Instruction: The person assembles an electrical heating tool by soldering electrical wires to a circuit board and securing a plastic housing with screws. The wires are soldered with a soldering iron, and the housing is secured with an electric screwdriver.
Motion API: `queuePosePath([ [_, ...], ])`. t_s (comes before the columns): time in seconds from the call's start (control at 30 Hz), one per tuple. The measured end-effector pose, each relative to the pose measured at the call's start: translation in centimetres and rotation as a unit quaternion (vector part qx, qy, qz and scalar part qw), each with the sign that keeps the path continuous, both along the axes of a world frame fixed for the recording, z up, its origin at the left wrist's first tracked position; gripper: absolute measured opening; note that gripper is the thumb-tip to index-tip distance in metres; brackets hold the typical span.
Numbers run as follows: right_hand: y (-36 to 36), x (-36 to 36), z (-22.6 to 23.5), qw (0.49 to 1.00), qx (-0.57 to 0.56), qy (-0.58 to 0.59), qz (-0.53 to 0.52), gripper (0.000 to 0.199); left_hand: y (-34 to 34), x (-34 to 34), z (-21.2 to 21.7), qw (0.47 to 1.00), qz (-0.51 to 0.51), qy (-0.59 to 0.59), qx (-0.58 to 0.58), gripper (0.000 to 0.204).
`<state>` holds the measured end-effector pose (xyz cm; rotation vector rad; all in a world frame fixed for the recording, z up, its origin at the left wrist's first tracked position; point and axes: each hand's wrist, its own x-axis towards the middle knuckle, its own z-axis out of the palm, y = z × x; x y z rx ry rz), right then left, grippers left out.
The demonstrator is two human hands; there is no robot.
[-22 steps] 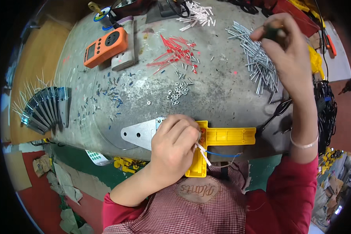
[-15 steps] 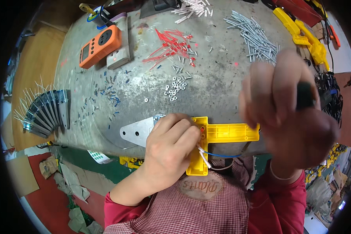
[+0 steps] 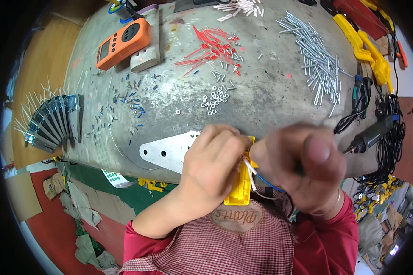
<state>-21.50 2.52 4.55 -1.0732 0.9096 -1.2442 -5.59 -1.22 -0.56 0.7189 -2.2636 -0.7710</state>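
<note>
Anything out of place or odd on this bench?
Minor: one nut lies alone, left of the nut pile. Small blue pieces are strewn, not heaped, on the bench at left; can't tell if spilled. No damage visible on the yellow housing, though the left hand and blurred right hand hide parts.

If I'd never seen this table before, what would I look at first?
Probably the bright orange meter at the table's upper left. Next, the red pile near the top middle and the silver rods at upper right. Nearest you, the left hand holds a yellow case.
</note>
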Motion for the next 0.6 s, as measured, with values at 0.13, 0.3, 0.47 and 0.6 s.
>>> queuePosePath([
  [0.13,-1.3,0.2,-1.5,0.993,-0.105,-0.015,0.046,0.035,-2.3,0.8,4.0,0.957,0.012,0.264,0.115,0.043],
  [0.3,-0.7,-1.6,-6.5,0.977,-0.181,0.031,0.108,0.018,-2.2,-3.7,7.8,0.962,-0.235,0.061,-0.123,0.013],
  [0.47,-0.3,-2.3,-6.5,0.985,-0.118,-0.049,0.114,0.03,1.8,-4.5,8.2,0.985,-0.002,0.162,-0.054,0.007],
  [0.6,1.9,-3.0,-7.2,0.986,-0.046,-0.131,0.092,0.06,-1.0,-4.0,8.0,0.992,-0.115,0.036,0.041,0.022],
])
